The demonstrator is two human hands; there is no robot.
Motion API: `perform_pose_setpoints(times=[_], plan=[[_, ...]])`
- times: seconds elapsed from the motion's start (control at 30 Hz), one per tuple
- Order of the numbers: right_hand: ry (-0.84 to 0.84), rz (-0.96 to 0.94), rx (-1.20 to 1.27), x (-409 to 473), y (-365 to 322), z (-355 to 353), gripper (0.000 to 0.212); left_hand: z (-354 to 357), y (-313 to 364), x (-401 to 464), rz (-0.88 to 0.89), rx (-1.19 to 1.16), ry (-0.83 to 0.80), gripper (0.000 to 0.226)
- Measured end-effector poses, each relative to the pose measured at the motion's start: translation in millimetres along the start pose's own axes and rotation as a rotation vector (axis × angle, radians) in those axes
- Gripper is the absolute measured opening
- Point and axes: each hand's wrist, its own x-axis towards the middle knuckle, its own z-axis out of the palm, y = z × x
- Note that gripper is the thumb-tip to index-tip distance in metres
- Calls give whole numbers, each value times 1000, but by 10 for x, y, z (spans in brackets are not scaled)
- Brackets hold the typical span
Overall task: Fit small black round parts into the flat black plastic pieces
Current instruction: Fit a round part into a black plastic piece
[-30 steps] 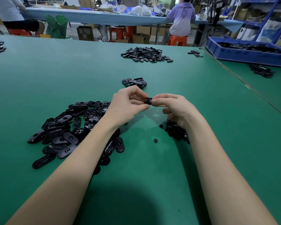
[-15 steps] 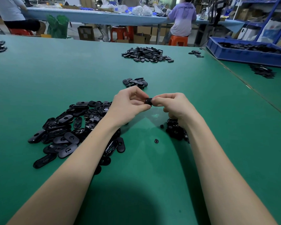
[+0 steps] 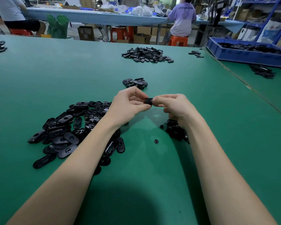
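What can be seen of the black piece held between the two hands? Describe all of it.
The black piece looks like dark plastic with a dull sheen. Only a short, blocky end shows; the rest is hidden by fingers, so its full shape cannot be told. It is held in the air above the green table, pinched between the left hand and the right hand.

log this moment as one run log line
left hand: pinches piece | right hand: pinches same piece | step: fitting round part, above table | seated: cannot tell
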Motion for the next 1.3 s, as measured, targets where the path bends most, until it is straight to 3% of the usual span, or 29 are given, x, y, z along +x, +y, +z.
perform_pose_setpoints(times=[0.23,0.33,0.47,0.7,1.0,1.3], plan=[[-1,-96,-60,-16,-30,-12,5,-16,-10,7,6,9,-13,24],[26,-94,-78,-21,-38,-17,16,-33,-8,6,1,-13,-11,24],[-61,-109,-55,-30,-5,-66,20,-52,43,-6,-22,-60,-42,24],[-32,-357,-221,-8,-12,-33,16,6,115,-22,79,403,8,11],[-44,-345,-295,17,30,-30,5,-11,106,-16,57,477,-35,9],[-31,-354,-295,4,59,-8,12,-20,114,-4,88,558,-43,6]])
